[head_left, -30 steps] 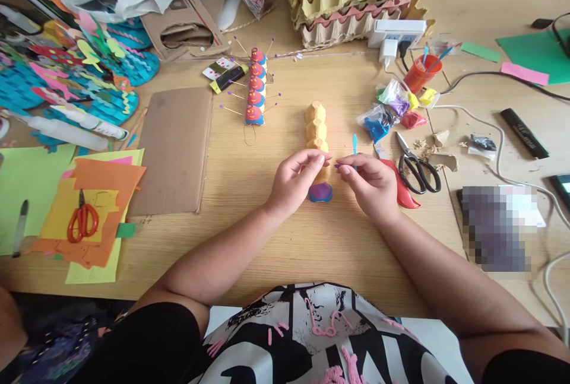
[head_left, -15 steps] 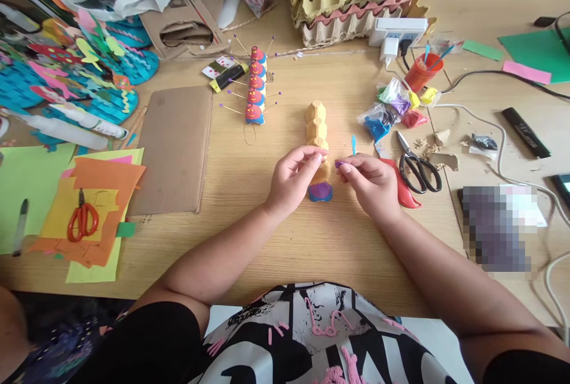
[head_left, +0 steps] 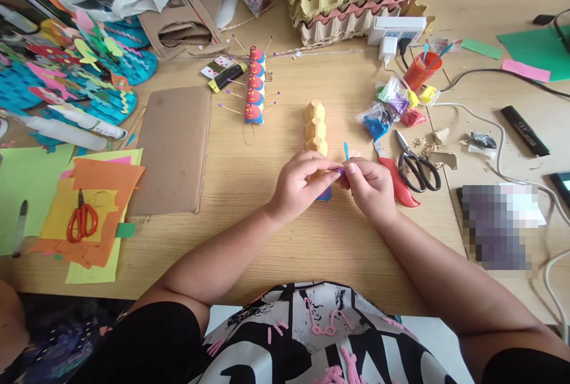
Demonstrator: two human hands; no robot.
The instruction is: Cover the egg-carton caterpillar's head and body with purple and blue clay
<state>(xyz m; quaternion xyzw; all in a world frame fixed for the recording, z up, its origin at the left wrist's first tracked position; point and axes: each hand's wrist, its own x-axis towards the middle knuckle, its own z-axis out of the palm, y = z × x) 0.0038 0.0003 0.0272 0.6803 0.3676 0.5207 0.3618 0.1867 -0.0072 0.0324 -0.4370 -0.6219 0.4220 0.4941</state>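
Note:
My left hand pinches at a small lump of purple modelling clay, thumb and forefinger pressed on it. From the other side, my right hand grips the same lump. A light-blue modelling tool sticks up by the right fingers and seems tucked into that hand. Under and beyond the hands lies a strip of yellow egg-carton cups. Its near end, coloured purple and blue, is mostly hidden by my left hand.
A finished-looking egg-carton caterpillar with stick legs stands further left. Black-handled scissors, a red-handled cutter and clay bags lie right. Cardboard and coloured paper with red scissors are left. Egg trays are stacked behind.
My left hand has moved right to meet the right hand at the purple clay. The blue tool has shifted slightly left and nearer. The coloured end of the strip is now more covered.

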